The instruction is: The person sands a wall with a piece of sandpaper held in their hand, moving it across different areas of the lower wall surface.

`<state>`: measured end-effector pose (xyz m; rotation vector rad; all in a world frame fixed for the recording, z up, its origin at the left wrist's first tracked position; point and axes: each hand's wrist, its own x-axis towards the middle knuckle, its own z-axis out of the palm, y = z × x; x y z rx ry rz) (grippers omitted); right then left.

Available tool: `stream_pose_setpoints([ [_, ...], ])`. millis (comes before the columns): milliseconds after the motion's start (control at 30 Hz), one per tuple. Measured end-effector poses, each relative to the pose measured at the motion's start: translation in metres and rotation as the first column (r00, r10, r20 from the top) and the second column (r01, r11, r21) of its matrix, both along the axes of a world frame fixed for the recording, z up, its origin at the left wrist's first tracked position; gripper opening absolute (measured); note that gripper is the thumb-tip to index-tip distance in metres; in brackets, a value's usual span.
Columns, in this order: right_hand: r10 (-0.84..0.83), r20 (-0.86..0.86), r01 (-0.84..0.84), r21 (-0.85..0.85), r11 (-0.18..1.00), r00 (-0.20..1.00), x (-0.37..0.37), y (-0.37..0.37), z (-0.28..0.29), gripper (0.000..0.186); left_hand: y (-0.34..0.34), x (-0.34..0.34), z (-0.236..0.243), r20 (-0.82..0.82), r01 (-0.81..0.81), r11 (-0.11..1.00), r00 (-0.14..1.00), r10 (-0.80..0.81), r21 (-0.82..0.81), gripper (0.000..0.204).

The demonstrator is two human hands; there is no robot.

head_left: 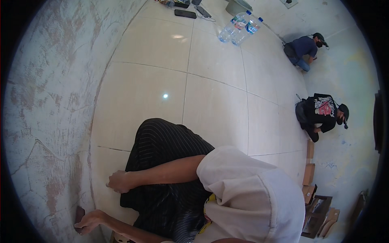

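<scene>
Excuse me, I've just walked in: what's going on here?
The person's left hand is at the foot of the patchy wall, by a small brown thing too unclear to name. Their right hand, curled, is beside the pinstriped black garment. Two other people sit or crouch by the opposite wall.

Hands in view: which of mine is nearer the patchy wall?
Your left hand, lower in the picture, close to the wall; the right hand is farther from it, beside the dark striped cloth.

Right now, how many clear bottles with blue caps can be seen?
2. Both are on the floor near the bucket: the left bottle and, close beside it, the right bottle. Others may be hidden.
</scene>
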<state>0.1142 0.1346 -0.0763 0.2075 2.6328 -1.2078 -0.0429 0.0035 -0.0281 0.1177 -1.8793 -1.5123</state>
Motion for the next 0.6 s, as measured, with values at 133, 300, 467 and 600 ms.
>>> stream_pose_setpoints([
  [133,-0.002,0.027,0.002,-0.001,1.000,1.000,0.000,-0.001,0.000,0.035,-0.001,0.000,0.000,0.028,0.006,1.000,1.000,-0.006,0.007,0.047],
  [300,-0.006,0.026,0.006,0.012,1.000,1.000,0.000,-0.002,0.001,0.036,0.002,0.002,0.003,-0.020,0.045,0.999,0.999,-0.045,0.029,0.047],
  [467,-0.037,0.044,0.038,-0.019,0.999,0.998,0.002,-0.002,0.006,0.032,0.002,0.003,0.003,-0.005,0.042,0.999,0.999,-0.042,-0.021,0.050],
  [600,-0.044,0.028,0.045,-0.023,0.999,0.999,0.002,-0.001,0.005,0.031,0.006,0.005,-0.009,-0.111,0.185,0.982,0.976,-0.189,-0.043,0.049],
])
